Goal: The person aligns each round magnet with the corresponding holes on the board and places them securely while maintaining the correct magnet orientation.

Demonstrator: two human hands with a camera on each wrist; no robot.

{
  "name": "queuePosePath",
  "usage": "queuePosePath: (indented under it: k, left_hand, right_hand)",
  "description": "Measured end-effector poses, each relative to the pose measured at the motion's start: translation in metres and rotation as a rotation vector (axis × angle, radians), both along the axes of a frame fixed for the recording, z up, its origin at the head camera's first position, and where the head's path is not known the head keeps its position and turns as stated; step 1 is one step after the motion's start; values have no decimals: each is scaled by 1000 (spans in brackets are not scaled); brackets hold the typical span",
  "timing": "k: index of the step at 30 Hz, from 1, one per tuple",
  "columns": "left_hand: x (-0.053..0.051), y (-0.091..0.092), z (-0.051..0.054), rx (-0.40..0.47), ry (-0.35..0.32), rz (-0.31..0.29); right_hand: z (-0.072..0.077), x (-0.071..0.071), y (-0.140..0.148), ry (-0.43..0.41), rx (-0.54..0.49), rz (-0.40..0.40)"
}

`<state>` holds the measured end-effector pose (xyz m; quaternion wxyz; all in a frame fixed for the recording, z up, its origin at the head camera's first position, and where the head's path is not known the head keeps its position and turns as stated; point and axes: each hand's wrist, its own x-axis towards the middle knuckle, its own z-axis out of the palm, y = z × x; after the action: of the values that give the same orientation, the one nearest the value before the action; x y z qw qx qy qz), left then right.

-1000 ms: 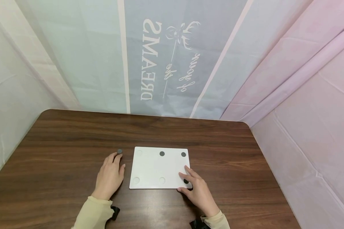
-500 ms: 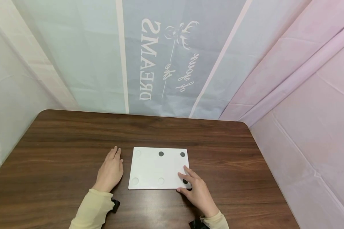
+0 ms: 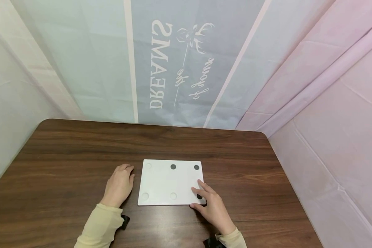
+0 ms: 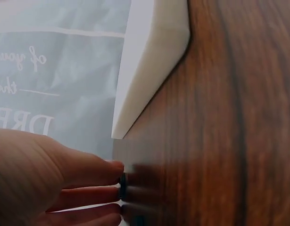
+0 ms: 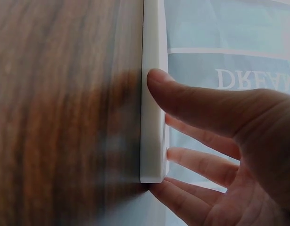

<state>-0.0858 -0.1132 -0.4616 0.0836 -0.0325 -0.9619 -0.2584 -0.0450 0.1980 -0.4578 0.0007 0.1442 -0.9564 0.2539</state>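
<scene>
A white rectangular board point(image 3: 161, 181) with round recesses lies on the table. Dark discs sit at its top middle point(image 3: 173, 166), top right point(image 3: 196, 167) and lower right point(image 3: 199, 196), the last partly hidden by fingers. My right hand point(image 3: 213, 208) grips the board's near right corner, thumb on the near edge, other fingers spread over the top and right side. Left of the board, my left hand point(image 3: 117, 186) pinches a thin dark disc point(image 4: 122, 186) at the fingertips, close to the tabletop. The head view hides that disc behind the fingers.
The brown wood-grain table point(image 3: 80, 148) reaches back to a pale printed curtain point(image 3: 105, 62) with mirrored lettering. Fabric walls stand at left and right. Three round recesses show on the board: top left, lower left and lower middle.
My left hand first reached over the loose dark disc, covering it, then its fingers curled and drew back slightly. The right hand stays on the board's corner.
</scene>
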Motion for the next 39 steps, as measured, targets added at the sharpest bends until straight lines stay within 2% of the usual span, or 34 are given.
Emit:
queuePosePath:
  k: [7, 14, 25, 34, 39]
  left_hand:
    - [0, 3, -1, 7, 29, 28]
    - [-1, 8, -3, 19, 31, 20]
    - [-1, 12, -2, 148, 15, 42]
    - [-8, 23, 1, 217, 119, 73]
    - [-13, 29, 1, 248, 72, 68]
  right_hand:
    - [-2, 0, 0, -3, -14, 6]
    - [-2, 0, 0, -9, -18, 8]
    - [-2, 1, 0, -11, -22, -4]
    - [-3, 1, 0, -14, -23, -13]
    - [-2, 1, 0, -10, -20, -19]
